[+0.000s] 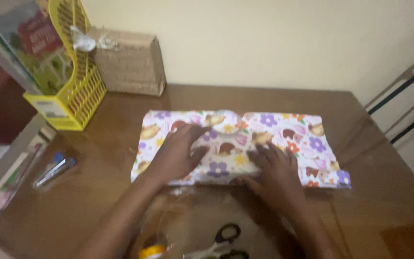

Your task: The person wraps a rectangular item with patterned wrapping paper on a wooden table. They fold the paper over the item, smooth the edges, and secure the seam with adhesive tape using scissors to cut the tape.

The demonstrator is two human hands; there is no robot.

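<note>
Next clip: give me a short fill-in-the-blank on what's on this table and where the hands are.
1. Both hands, the left hand and the right hand, press flat on the patterned wrapping ____.
2. The tape roll sits on the paper, ____ the hands.
3. The rack at the table's far left corner is ____ in colour.
4. The scissors have ____ handles.

Missing words: paper; between; yellow; black

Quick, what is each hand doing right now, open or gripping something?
Left hand: open, pressed flat on the patterned wrapping paper, holding nothing.
Right hand: open, fingers spread, also flat on the paper near its front edge.
</note>
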